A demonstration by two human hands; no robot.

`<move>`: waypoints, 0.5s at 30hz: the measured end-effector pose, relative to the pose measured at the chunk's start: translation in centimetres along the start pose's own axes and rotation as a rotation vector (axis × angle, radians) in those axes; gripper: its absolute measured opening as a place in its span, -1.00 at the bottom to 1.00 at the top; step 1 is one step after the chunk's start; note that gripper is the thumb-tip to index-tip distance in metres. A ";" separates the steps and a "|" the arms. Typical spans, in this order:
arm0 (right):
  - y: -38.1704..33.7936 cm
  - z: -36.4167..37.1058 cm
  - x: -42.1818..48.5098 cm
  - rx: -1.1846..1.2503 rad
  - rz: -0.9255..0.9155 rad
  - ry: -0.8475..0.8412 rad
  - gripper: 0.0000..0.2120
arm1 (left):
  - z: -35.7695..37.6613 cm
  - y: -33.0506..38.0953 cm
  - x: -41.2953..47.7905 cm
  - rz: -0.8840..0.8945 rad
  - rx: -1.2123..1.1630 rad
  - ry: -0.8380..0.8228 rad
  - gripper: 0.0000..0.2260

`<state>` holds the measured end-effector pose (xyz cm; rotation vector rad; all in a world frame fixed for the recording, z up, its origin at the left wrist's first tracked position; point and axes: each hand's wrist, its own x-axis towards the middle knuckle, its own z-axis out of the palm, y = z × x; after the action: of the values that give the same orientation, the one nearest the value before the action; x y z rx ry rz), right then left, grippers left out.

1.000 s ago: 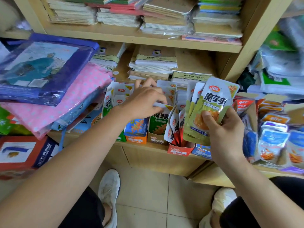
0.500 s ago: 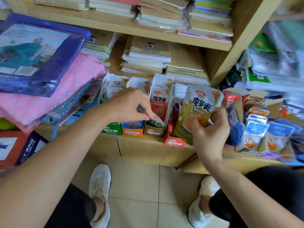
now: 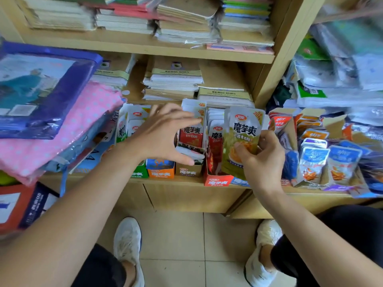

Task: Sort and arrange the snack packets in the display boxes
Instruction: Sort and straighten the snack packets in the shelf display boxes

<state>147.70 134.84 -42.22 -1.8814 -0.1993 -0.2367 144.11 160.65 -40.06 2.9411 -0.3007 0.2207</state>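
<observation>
- Right hand (image 3: 263,160): thumb and curled fingers pinch the green snack packet (image 3: 244,137), held upright at the right edge of the red display box (image 3: 217,181).
- Left hand (image 3: 163,137): fingers spread wide, left of the red display box, over the brown display box (image 3: 188,171); the thumb possibly touches a packet lying there.

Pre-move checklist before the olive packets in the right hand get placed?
1. Right hand grips olive packets: ok.
2. Left hand free, fingers spread, holding nothing: ok.
3. Brown box contents upright: not ok, slumped packet lies tilted at its front.
4. Red box in line with its neighbours: not ok, sits further forward.
5. Matching box for the olive packets: cannot tell, none visible.
</observation>
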 end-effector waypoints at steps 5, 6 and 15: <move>0.6 -0.3 0.5 0.046 0.021 -0.034 -0.78 | 0.7 -0.5 2.7 -0.128 0.114 -0.179 0.13; 0.6 -0.3 0.6 0.056 0.025 -0.041 -0.77 | 1.0 -0.5 3.0 -0.139 0.139 -0.200 0.12; 0.6 -0.7 0.8 0.101 0.032 -0.051 -0.74 | 2.4 -0.1 4.0 -0.135 0.231 -0.109 -0.01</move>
<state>148.61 133.97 -42.29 -1.7898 -0.2118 -0.1542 148.33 159.53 -41.74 3.1931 -0.0951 0.0804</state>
